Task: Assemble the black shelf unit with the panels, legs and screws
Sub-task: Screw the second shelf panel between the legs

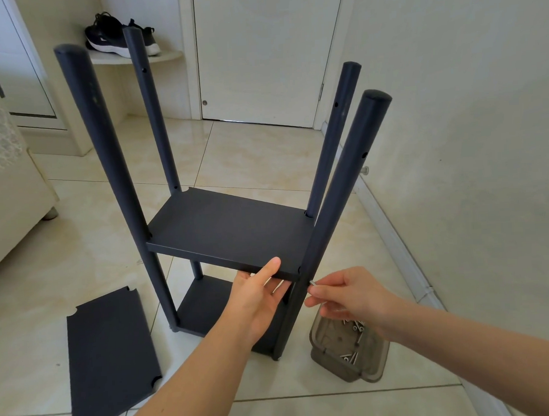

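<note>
Black sneakers (111,32) on white ledge (170,56); perhaps sofa (9,205).

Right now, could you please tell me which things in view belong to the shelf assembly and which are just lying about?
Job: four legs; middle panel, gripped by left hand; screw, pinched by right hand; bottom panel; spare panel on floor; tray of screws.

Lying about: sneakers on ledge; cream seat; door.
</note>
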